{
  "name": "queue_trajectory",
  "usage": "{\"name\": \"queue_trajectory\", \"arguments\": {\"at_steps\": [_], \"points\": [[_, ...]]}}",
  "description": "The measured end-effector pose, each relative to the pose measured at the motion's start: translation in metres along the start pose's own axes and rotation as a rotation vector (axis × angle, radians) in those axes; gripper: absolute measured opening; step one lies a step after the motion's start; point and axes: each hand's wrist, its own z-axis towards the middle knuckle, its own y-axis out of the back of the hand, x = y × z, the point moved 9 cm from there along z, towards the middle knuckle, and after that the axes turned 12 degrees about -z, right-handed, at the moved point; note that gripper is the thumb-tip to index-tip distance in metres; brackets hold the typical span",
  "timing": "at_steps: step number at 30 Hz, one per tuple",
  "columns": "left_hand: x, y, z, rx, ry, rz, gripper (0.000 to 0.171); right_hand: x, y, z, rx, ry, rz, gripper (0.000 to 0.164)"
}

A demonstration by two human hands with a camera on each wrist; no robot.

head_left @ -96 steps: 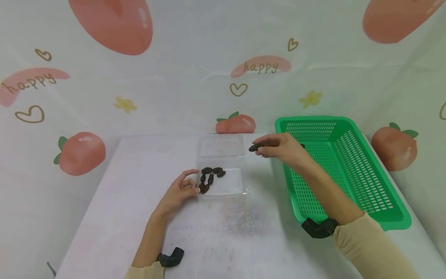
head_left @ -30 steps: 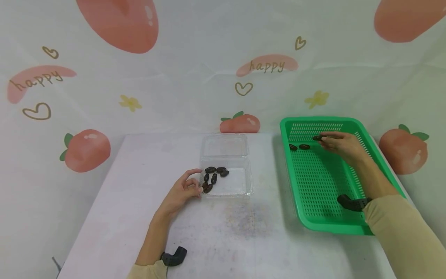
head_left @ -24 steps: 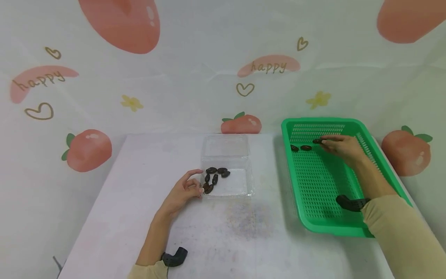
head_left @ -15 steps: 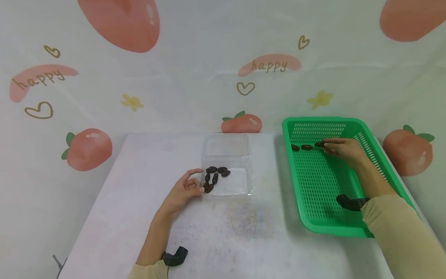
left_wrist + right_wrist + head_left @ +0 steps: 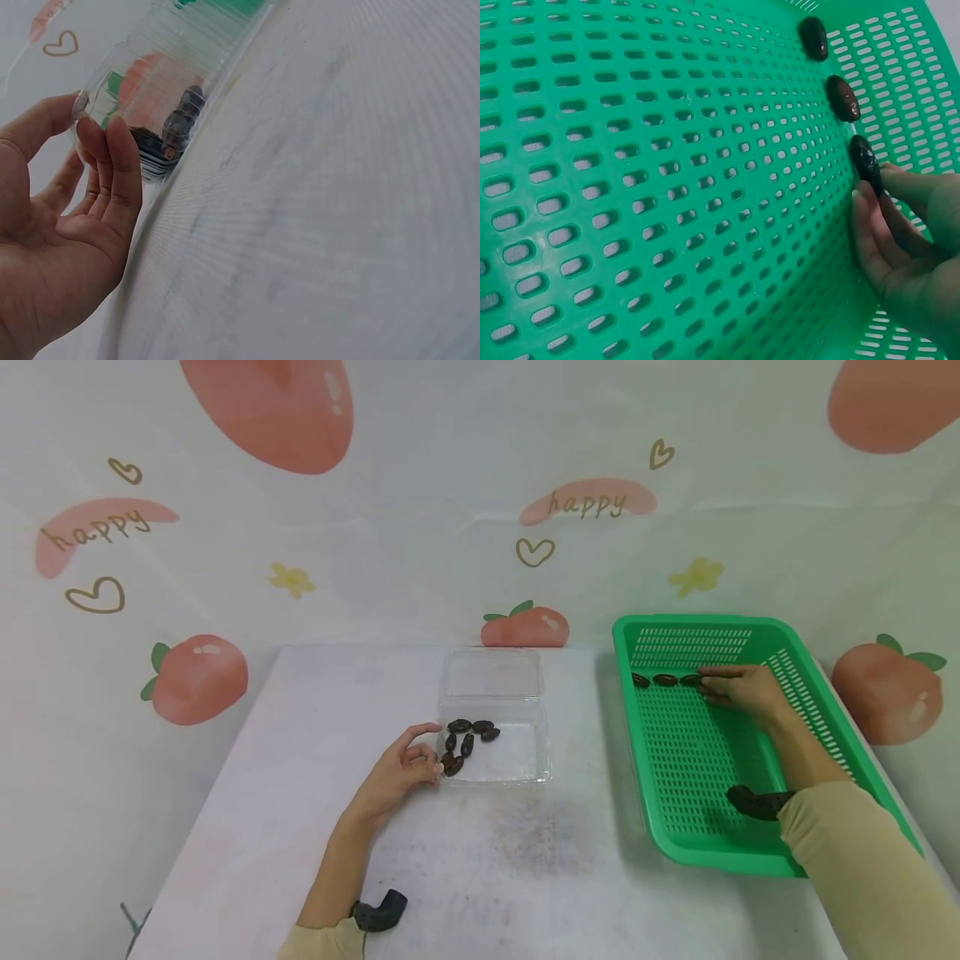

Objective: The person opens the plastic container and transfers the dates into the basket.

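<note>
My right hand (image 5: 750,692) is down inside the green basket (image 5: 686,760), pinching the end of a dark, wrinkled date (image 5: 865,159) between thumb and fingers. This date lies close over the basket floor, in line with two others: a reddish-brown date (image 5: 844,98) beside it and a darker date (image 5: 814,39) farther along. My left hand (image 5: 396,774) grips the left edge of an open clear plastic box (image 5: 512,757); its fingertips are at the rim in the left wrist view. Several dark dates (image 5: 467,745) lie in the box's left half.
The box's hinged lid (image 5: 491,675) lies back toward the wall. White table surface (image 5: 480,877) extends in front of the box and between it and the basket. A printed cloth backdrop (image 5: 420,527) hangs behind the table.
My right hand carried a date from beside the box to the basket, then lowered it into line with the two others. My left hand stays at the box's edge.
</note>
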Motion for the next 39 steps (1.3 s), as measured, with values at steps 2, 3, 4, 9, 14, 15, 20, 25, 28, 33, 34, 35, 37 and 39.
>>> {"name": "queue_trajectory", "arguments": {"at_steps": [2,3,4,9,14,15,20,25,28,33,34,35,37,39], "points": [[0.000,0.000,0.000,-0.002,0.003,-0.002,0.067,0.000,0.001,-0.001,-0.007,-0.001,0.000,0.049],[0.000,-0.001,0.000,-0.001,0.004,-0.002,0.067,0.000,0.001,-0.001,-0.009,-0.004,0.001,0.049],[0.000,-0.001,-0.001,0.001,0.004,-0.002,0.068,0.000,0.002,-0.001,-0.013,-0.007,-0.002,0.048],[-0.001,-0.001,-0.001,0.004,-0.001,0.002,0.068,0.006,0.008,-0.003,-0.044,-0.013,-0.041,0.048],[0.000,-0.001,-0.001,-0.004,0.001,-0.006,0.067,0.018,0.013,-0.005,-0.077,0.000,-0.037,0.047],[0.000,-0.001,0.000,-0.003,0.001,-0.008,0.067,0.022,0.014,-0.006,-0.081,0.006,-0.025,0.048],[0.001,0.000,0.001,0.000,0.000,-0.005,0.067,0.042,0.013,-0.010,-0.093,0.063,0.007,0.052],[0.001,0.000,0.000,0.001,-0.001,0.000,0.068,0.065,0.008,-0.018,-0.069,0.119,0.052,0.051],[0.001,0.000,0.000,0.002,-0.001,-0.003,0.068,0.078,0.002,-0.024,-0.043,0.148,0.068,0.049],[0.000,0.000,0.000,0.003,-0.002,-0.011,0.068,0.100,-0.007,-0.033,-0.034,0.186,0.088,0.050],[0.000,0.000,0.000,0.003,-0.003,-0.012,0.068,0.104,-0.009,-0.035,-0.033,0.195,0.092,0.050],[0.000,0.000,0.000,0.003,-0.004,-0.012,0.068,0.108,-0.011,-0.036,-0.030,0.203,0.105,0.049],[0.000,-0.001,0.000,0.004,-0.008,-0.010,0.068,0.115,-0.014,-0.040,-0.021,0.212,0.125,0.047],[-0.001,-0.001,0.000,0.004,-0.008,-0.010,0.068,0.120,-0.018,-0.042,-0.014,0.216,0.138,0.045]]}}
